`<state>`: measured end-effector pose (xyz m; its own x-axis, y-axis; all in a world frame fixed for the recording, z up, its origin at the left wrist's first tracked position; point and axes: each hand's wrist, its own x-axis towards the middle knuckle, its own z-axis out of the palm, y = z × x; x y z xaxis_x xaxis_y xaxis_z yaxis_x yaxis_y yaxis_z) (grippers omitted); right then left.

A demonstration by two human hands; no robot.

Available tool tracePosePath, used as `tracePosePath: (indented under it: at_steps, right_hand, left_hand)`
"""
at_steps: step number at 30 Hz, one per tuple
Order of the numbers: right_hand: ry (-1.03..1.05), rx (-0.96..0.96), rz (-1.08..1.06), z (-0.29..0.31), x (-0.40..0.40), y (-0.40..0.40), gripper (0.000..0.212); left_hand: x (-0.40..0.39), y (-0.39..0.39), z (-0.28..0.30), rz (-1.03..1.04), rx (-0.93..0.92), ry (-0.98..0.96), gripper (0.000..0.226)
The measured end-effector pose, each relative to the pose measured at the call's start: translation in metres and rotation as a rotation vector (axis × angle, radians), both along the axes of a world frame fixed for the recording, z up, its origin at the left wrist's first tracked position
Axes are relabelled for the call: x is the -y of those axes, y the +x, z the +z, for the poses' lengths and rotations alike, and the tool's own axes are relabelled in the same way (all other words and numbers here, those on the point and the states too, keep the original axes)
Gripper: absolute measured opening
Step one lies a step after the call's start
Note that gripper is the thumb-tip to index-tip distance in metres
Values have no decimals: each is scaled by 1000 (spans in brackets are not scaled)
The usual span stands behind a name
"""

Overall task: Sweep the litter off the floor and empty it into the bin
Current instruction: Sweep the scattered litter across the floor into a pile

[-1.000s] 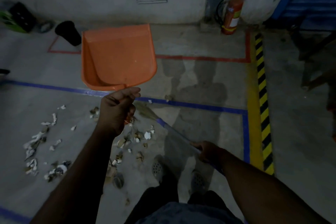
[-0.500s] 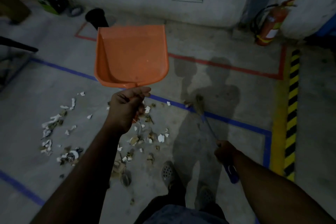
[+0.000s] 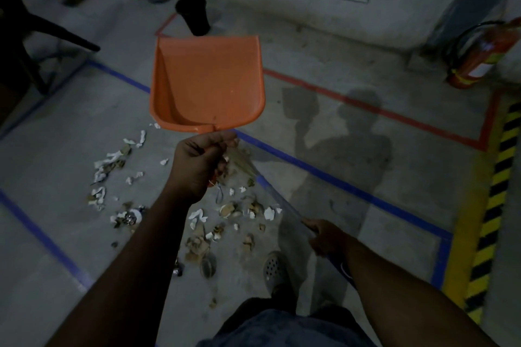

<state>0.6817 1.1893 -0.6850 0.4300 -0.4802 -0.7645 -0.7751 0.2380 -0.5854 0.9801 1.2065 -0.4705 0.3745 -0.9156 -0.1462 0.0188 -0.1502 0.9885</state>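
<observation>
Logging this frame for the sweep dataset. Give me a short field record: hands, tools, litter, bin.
left hand: grips the handle of the orange dustpan, held up off the floor
dustpan contents: looks empty
right hand: grips the broom handle; bristles low, near the left hand
litter: white and brown scraps scattered on the floor, none collected yet
bin: black, upright, by the far wall
other: fire extinguisher at right

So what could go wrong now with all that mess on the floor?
1. The litter lies right beside the person's shoe; a step forward could likely kick it further apart.
2. The left hand holds the orange dustpan in the air, so whatever the broom in the right hand sweeps has nothing to catch it.
3. The black bin stands far off; bits might spill on the way.
</observation>
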Motion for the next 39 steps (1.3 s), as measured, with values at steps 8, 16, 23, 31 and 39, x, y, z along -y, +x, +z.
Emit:
tracePosePath:
  at_steps: [8,16,23,31,39]
  right_hand:
    - [-95,-139,-104,-3,34,2,67]
    - [14,-192,82,-22,64,58,46]
    - [33,-26,326,-23,92,141,66]
    - [-43,27,312,-17,85,121,71]
    - [-46,-55,55,-25,17,71,74]
  left_hand:
    - [-12,24,-2,80,-12,-13,31]
    - [-31,55,-3,273,-41,23,29]
    - [-52,75,1,438,21,62,34]
    - [-61,81,-5,502,-20,31,31]
    - [-90,119,-14,398,-65,-16,33]
